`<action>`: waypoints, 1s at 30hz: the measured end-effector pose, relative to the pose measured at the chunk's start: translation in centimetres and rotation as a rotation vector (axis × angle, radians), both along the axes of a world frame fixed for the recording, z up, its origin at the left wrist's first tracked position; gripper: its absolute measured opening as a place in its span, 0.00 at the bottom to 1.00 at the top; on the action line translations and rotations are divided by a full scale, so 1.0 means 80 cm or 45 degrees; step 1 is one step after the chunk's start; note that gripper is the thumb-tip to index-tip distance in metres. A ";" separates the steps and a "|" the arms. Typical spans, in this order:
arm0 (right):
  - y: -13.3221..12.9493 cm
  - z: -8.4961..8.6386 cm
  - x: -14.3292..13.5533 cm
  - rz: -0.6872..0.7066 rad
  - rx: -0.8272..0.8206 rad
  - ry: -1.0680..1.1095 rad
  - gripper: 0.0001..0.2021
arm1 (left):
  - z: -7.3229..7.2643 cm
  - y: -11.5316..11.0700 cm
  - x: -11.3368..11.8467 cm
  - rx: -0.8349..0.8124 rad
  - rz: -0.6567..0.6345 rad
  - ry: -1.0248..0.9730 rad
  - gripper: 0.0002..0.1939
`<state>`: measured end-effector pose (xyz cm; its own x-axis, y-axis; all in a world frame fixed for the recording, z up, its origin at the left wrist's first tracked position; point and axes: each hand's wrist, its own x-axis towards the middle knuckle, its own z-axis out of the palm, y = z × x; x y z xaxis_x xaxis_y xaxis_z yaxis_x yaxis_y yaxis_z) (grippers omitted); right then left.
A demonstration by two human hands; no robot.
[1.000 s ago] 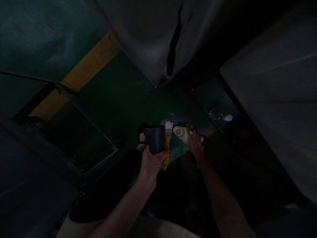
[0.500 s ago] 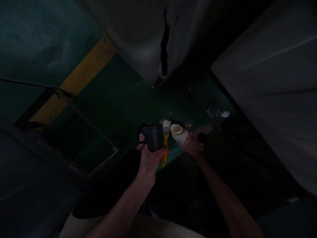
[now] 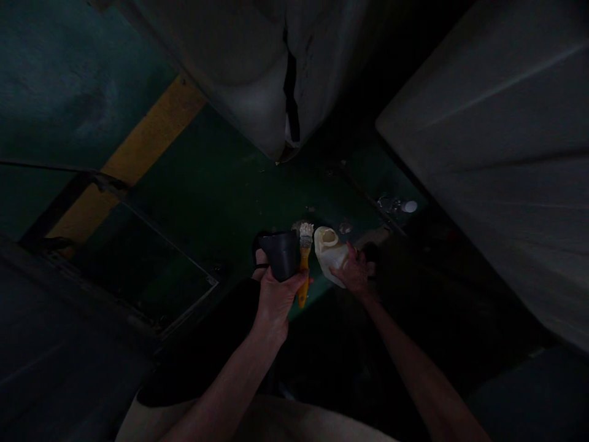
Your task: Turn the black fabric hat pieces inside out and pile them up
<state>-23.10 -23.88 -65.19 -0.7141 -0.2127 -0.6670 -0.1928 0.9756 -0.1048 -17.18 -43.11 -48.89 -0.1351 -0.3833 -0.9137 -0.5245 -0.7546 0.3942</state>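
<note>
My left hand (image 3: 277,293) is closed around a dark cup (image 3: 282,255) and a paintbrush (image 3: 304,261) with a yellow handle. The brush stands bristles away from me, and its tip looks whitish. My right hand (image 3: 356,273) grips a pale plastic bottle (image 3: 334,256) from its right side. The bottle has an open, uncapped mouth and leans toward the cup, with the brush between them and a small gap. What is inside the cup cannot be seen.
A green floor (image 3: 221,202) with a yellow stripe (image 3: 147,132) lies below. A clear bottle with a white cap (image 3: 408,207) lies to the right. Large pale panels (image 3: 483,123) stand ahead and right, one with a dark split (image 3: 291,86). A thin metal frame (image 3: 170,236) is at left.
The pale bottle has tilted somewhat, its mouth end now showing more of its side. The whole view has shifted slightly, and the left hand keeps hold of the cup and brush.
</note>
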 end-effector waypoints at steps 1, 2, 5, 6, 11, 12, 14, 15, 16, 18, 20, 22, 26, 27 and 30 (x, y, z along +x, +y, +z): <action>-0.001 0.002 0.000 0.003 -0.005 0.008 0.49 | 0.000 0.000 0.000 -0.003 0.002 0.004 0.19; -0.001 0.004 0.001 0.012 -0.013 0.015 0.49 | 0.000 0.000 0.000 -0.008 0.002 0.006 0.18; -0.003 0.010 0.002 0.067 -0.055 0.046 0.47 | 0.001 0.000 0.000 -0.010 0.006 0.001 0.18; -0.004 0.011 0.003 0.084 -0.064 0.058 0.47 | 0.001 0.000 -0.001 0.001 0.007 0.001 0.18; -0.007 0.014 0.007 0.100 -0.039 0.139 0.47 | 0.000 0.001 0.000 -0.018 0.013 0.020 0.18; -0.007 0.014 0.008 0.099 -0.044 0.151 0.47 | 0.000 0.001 0.000 -0.033 0.008 0.016 0.18; -0.007 0.015 0.010 0.105 -0.079 0.168 0.47 | -0.001 0.001 0.000 -0.051 -0.001 0.011 0.17; -0.007 0.017 0.011 0.111 -0.101 0.178 0.47 | -0.001 0.001 0.000 -0.056 -0.005 0.015 0.17; -0.007 0.018 0.011 0.116 -0.123 0.191 0.47 | -0.002 0.001 0.000 -0.065 -0.008 0.019 0.17; -0.008 0.024 0.013 0.121 -0.155 0.228 0.45 | -0.002 0.000 0.001 -0.078 -0.013 0.025 0.17; -0.010 0.032 0.014 0.116 -0.182 0.256 0.44 | -0.003 0.000 0.001 -0.078 -0.005 0.030 0.17; -0.011 0.041 0.016 0.103 -0.225 0.271 0.43 | -0.004 -0.001 0.001 -0.076 0.009 0.040 0.17; -0.013 0.062 0.018 0.106 -0.337 0.289 0.43 | -0.006 -0.003 0.001 -0.078 0.036 0.051 0.18; -0.014 0.068 0.018 0.122 -0.356 0.303 0.43 | -0.006 -0.004 0.000 -0.075 0.043 0.048 0.19; -0.014 0.085 0.017 0.190 -0.377 0.349 0.42 | -0.005 -0.004 0.000 -0.068 0.053 0.040 0.20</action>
